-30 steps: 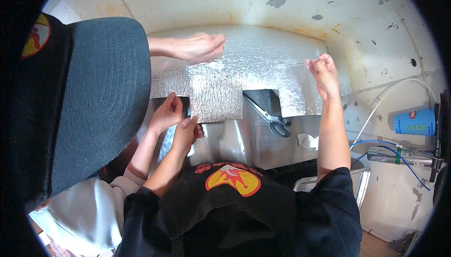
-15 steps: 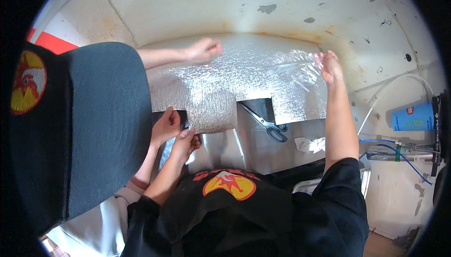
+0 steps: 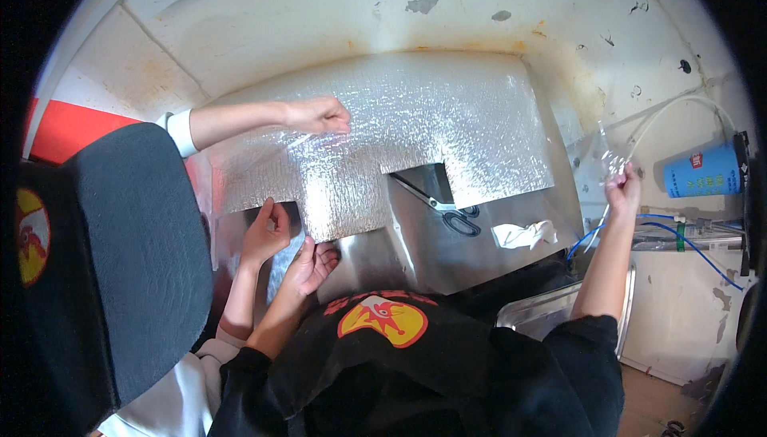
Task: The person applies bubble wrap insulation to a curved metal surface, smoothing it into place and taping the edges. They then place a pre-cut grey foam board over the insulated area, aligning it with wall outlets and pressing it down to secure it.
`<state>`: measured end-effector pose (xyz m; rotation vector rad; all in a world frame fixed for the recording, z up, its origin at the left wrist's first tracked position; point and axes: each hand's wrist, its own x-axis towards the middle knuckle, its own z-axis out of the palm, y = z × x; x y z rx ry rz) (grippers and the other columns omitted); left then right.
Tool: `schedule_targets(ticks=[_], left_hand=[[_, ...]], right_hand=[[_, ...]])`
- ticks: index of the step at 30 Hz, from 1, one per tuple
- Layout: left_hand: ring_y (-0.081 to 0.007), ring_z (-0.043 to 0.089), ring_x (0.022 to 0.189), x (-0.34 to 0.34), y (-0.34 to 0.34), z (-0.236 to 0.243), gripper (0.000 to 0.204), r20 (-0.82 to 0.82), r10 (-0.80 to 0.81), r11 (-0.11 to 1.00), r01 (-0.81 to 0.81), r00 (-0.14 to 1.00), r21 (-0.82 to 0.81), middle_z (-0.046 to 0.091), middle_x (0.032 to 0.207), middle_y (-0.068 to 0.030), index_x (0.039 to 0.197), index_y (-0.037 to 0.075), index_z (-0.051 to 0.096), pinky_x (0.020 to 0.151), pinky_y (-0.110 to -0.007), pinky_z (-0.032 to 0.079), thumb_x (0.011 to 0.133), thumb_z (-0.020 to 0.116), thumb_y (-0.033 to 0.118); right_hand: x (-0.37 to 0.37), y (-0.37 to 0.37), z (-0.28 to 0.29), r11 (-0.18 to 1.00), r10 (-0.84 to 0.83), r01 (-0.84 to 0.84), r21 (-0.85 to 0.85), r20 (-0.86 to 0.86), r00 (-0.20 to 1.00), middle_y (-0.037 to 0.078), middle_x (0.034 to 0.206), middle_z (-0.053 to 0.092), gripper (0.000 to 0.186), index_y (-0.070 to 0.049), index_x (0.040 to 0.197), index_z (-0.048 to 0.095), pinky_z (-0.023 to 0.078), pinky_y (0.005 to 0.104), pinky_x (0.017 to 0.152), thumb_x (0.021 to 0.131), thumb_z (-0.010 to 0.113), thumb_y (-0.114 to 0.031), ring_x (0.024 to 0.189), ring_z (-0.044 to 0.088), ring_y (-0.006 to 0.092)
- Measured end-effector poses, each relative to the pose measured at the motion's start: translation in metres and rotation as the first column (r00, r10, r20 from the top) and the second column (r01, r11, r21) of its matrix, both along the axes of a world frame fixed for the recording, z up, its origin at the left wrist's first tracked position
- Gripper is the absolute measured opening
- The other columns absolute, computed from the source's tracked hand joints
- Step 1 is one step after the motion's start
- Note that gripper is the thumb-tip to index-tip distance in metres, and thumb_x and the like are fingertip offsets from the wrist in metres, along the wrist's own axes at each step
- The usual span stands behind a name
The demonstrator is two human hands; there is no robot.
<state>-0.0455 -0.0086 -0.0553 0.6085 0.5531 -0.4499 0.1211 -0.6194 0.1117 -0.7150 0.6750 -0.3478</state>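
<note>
A silvery foil insulation sheet (image 3: 367, 117) with cut-out notches lies on a metal worktop (image 3: 447, 265). My left hand (image 3: 314, 265) pinches its near edge at the corner of the middle tab. Held out to the right, beyond the sheet, my right hand (image 3: 621, 191) is closed on a thin clear plastic film (image 3: 605, 153). Black-handled scissors (image 3: 447, 212) lie partly inside a notch. A co-worker's hand (image 3: 268, 233) touches the sheet's near edge beside my left hand. Their other hand (image 3: 318, 115) is closed above the foil, with a faint film below it.
A crumpled white tissue (image 3: 525, 235) lies right of the scissors. A metal tray (image 3: 527, 309) sits near my right arm. Along the right wall are a blue cup-shaped container (image 3: 701, 175) and tubing (image 3: 679, 233). The co-worker's dark cap (image 3: 132, 269) blocks the left side.
My right hand has moved right, off the sheet, carrying the clear film away from the foil. The co-worker's far hand has come slightly nearer. My left hand stays at the near edge.
</note>
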Motion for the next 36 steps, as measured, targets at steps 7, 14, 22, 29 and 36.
schedule_targets(ticks=[7, 14, 22, 29, 36], left_hand=[[-0.0175, 0.053, 0.085, 0.012, -0.017, -0.003, 0.083, 0.247, -0.131, 0.989, 0.11, 0.96, 0.099, 0.058, 0.09, -0.0041, 0.1, 0.003, 0.053, 0.08, -0.033, 0.042, 0.061, 0.049, 0.075], [-0.012, 0.056, 0.07, 0.014, -0.029, 0.024, 0.044, 0.201, 0.021, 0.995, -0.039, 0.979, 0.088, 0.059, 0.08, -0.0008, 0.091, 0.008, 0.055, 0.064, -0.026, 0.047, 0.082, 0.051, 0.051], [-0.0099, 0.054, 0.062, 0.014, -0.019, 0.027, 0.011, 0.101, 0.14, 0.973, -0.156, 0.985, 0.168, 0.058, 0.075, 0.0008, 0.089, 0.013, 0.052, 0.057, -0.024, 0.047, 0.09, 0.051, 0.024], [-0.0103, 0.053, 0.065, 0.008, -0.01, 0.029, 0.008, 0.067, 0.155, 0.967, -0.165, 0.986, 0.194, 0.056, 0.075, 0.0015, 0.088, 0.013, 0.051, 0.06, -0.024, 0.046, 0.09, 0.053, 0.022], [-0.0192, 0.05, 0.09, -0.019, -0.006, 0.014, 0.072, 0.286, 0.083, 0.958, 0.003, 0.955, -0.288, 0.051, 0.11, -0.005, 0.124, 0.02, 0.039, 0.081, -0.038, 0.04, 0.07, 0.052, 0.066]], right_hand=[[-0.118, 0.273, -0.059, 0.842, 0.513, -0.445, -0.305, 0.196, 0.836, -0.004, 0.072, 0.044, 0.016, -0.012, 0.091, 0.048, 0.033, 0.019, 0.043, 0.087, 0.054, -0.026, 0.052, 0.04, 0.0057], [-0.156, 0.334, -0.113, -0.657, 0.751, -0.077, -0.75, -0.66, 0.028, 0.014, 0.117, 0.052, 0.031, -0.007, 0.107, 0.056, 0.041, 0.0388, 0.087, 0.085, 0.057, -0.028, 0.105, 0.052, 0.0302], [-0.074, 0.326, -0.038, -0.03, 0.694, -0.545, -0.838, -0.41, 0.592, 0.014, 0.092, 0.062, 0.038, -0.002, 0.1, 0.057, 0.048, 0.0344, 0.069, 0.084, 0.056, -0.036, 0.075, 0.061, 0.0244], [-0.025, 0.371, -0.086, 0.478, 0.853, -0.877, 0.041, -0.257, 0.453, 0.006, 0.104, 0.055, 0.037, -0.005, 0.111, 0.044, 0.047, 0.0342, 0.071, 0.088, 0.056, -0.031, 0.084, 0.056, 0.0186], [-0.021, 0.392, -0.128, 0.665, 0.733, -0.741, 0.093, -0.27, 0.624, 0.003, 0.092, 0.054, 0.022, -0.007, 0.098, 0.047, 0.047, 0.0315, 0.069, 0.089, 0.054, -0.025, 0.081, 0.055, 0.0171]])
